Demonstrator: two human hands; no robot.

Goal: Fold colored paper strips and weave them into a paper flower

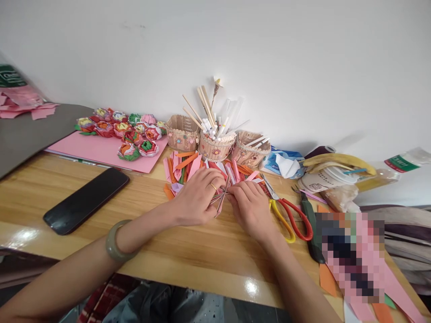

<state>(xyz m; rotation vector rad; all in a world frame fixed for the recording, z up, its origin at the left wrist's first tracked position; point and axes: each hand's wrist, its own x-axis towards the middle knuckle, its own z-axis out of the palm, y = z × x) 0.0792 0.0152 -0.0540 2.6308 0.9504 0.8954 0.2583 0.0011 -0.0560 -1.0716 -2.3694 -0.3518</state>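
Note:
Between my hands is a small bundle of folded paper strips (220, 201), spread out like a star from a pinched middle. The thumb and fingers of my left hand (197, 197) are closed on its left side; a ring and a bangle show on that arm. My right hand (251, 204) has its fingers pressed together at the bundle's centre, on the right. Whether thread or wire runs there is too small to tell. Just behind lies a heap of folded paper pieces (188, 167) in pink, orange, white and lilac. Scissors (293, 207) with red and yellow handles lie beside my right hand.
Finished paper flowers (131, 137) rest on a pink sheet (90, 146) at the back left. A black phone (85, 202) lies left. Decorated baskets (217, 146) with sticks stand by the wall. Right are tissues (283, 161), a lidded cup (328, 179) and a dark-handled tool (310, 233).

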